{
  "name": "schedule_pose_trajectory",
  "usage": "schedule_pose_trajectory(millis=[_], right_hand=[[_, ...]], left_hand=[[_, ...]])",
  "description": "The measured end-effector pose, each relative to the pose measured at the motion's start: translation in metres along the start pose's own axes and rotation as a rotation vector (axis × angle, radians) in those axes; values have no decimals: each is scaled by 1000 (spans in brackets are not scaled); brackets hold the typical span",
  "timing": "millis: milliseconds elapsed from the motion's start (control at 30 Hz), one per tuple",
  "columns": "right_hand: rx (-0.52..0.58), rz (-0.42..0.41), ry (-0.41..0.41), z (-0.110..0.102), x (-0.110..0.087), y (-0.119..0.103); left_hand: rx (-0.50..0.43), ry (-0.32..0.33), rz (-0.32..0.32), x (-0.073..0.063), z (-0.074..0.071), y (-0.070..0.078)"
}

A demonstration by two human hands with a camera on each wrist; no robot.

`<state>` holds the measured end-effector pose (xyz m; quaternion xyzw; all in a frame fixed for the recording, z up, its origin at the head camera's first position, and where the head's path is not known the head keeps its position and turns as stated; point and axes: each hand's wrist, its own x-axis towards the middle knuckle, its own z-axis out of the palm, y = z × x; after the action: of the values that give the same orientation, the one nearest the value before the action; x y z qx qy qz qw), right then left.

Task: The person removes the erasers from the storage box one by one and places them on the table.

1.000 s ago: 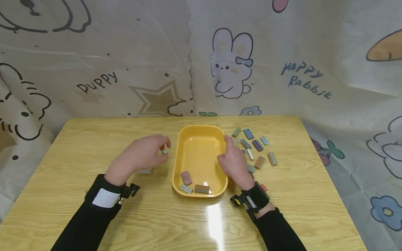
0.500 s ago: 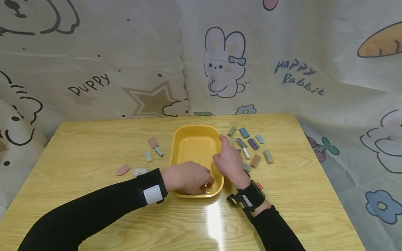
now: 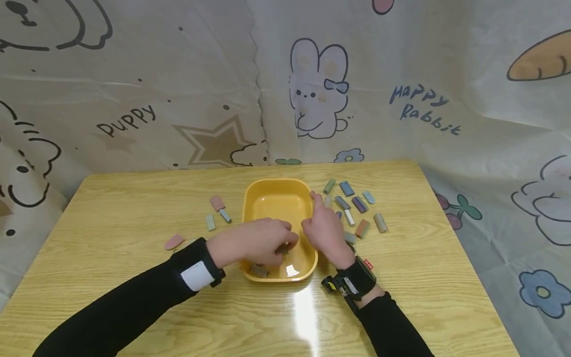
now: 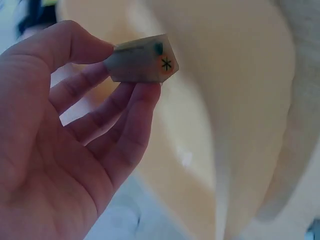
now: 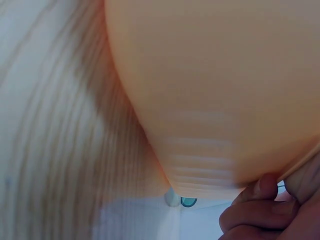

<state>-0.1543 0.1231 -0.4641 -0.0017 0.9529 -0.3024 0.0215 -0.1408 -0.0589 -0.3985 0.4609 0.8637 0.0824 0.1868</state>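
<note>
In the head view, my left hand (image 3: pixel 256 240) is over the yellow tray (image 3: pixel 278 184), palm turned inward. The left wrist view shows its thumb and fingertips pinching a small grey-brown block (image 4: pixel 140 61) with a dark star-like mark near one end. A greyish block (image 3: pixel 258 270) lies in the tray's near left corner, partly under the hand. My right hand (image 3: pixel 327 230) grips the tray's right rim, index finger stretched along it. In the right wrist view, curled fingers (image 5: pixel 257 212) and the thumb close on the rim of the tray (image 5: pixel 210 100).
Left of the tray lie a pink block (image 3: pixel 217 202), a small blue block (image 3: pixel 225 215), a pale green block (image 3: pixel 210 222) and a pink oval piece (image 3: pixel 174 241). Several coloured blocks, including an orange one (image 3: pixel 362 228) and a purple one (image 3: pixel 359 204), lie to the right.
My left hand went from the left side of the table into the tray's near end, then rose slightly with a block picked up there. The right hand stays on the rim.
</note>
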Motion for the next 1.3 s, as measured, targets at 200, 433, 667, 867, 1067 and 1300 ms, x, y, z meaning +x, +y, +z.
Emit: schedule_pose_trajectory(millis=[200, 433, 667, 867, 1067, 1300], right_hand=[[17, 9, 1, 0, -1, 0], [11, -3, 5, -2, 0, 2], [4, 0, 1, -3, -1, 1], [14, 8, -2, 0, -1, 0], [18, 2, 6, -1, 0, 1], [32, 5, 1, -1, -1, -1]], left_hand=[[21, 192, -98, -55, -15, -16], [84, 155, -192, -109, 20, -30], [-8, 92, -181, -126, 61, -35], [31, 79, -222, -129, 56, -33], [231, 226, -158, -109, 23, -24], [309, 279, 34, -60, 14, -16]])
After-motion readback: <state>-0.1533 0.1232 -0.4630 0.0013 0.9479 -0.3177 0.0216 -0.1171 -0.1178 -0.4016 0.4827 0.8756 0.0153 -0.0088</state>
